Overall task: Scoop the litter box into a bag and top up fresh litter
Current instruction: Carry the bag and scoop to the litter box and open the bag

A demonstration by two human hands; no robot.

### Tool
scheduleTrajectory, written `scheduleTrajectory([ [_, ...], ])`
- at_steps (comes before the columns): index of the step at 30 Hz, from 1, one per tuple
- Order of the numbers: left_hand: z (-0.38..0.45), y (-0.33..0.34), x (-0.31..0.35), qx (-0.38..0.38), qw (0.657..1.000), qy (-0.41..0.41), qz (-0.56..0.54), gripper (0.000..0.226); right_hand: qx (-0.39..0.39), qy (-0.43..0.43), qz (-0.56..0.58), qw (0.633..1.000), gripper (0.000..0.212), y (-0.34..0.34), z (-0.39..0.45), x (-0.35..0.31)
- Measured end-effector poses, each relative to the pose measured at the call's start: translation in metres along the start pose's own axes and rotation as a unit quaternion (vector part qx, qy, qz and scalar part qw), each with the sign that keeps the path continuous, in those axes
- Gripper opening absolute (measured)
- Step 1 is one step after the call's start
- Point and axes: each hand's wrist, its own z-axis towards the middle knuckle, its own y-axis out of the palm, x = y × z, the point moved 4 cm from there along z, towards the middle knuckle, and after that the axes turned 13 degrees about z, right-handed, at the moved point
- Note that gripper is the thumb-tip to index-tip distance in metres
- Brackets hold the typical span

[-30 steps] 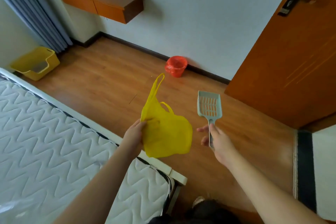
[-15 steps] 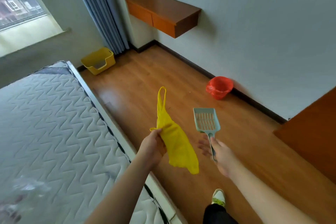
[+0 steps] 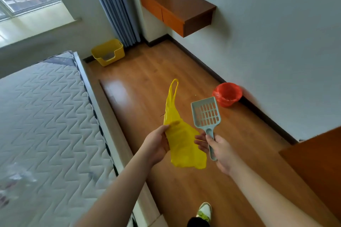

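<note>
Bag (image 3: pixel 181 143): thin yellow plastic film, crinkled, slightly translucent, pinched by left hand (image 3: pixel 156 145). Scoop (image 3: pixel 206 114): pale blue-grey moulded plastic, matt, slotted, gripped by right hand (image 3: pixel 220 151). Litter box (image 3: pixel 108 52): yellow hard plastic, smooth, low sheen. Bucket (image 3: pixel 227 94): red plastic, glossy. Floor (image 3: pixel 147 83): wood-look boards, glossy, window glare reflected. Mattress (image 3: pixel 46 116): quilted cloth, zigzag stitching, matt. Shelf (image 3: pixel 177 7): wood, satin finish. Wall (image 3: pixel 276 42): matt paint

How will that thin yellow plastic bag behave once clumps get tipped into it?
The thin yellow plastic bag is likely floppy: it hangs crumpled from the left hand, with its mouth collapsed. It probably needs spreading open first. It seems light and empty, so it may swing or sag under the slotted pale blue plastic scoop in the right hand.
</note>
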Motion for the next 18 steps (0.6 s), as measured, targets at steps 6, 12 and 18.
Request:
scheduleTrajectory([
  [6, 0.005, -0.005, 0.002, -0.036, 0.999, -0.011, 0.017, 0.039, 0.017, -0.030, -0.137, 0.990, 0.021, 0.022, 0.022, -0.010],
  [12, 0.002, -0.043, 0.019, -0.022, 0.998, 0.040, 0.043, 0.037, 0.008, -0.003, -0.148, 0.989, 0.022, 0.070, 0.047, -0.005],
  [18, 0.005, -0.091, 0.063, -0.035, 0.971, 0.183, 0.151, 0.036, 0.007, -0.012, -0.133, 0.991, 0.037, 0.151, 0.088, -0.005],
])
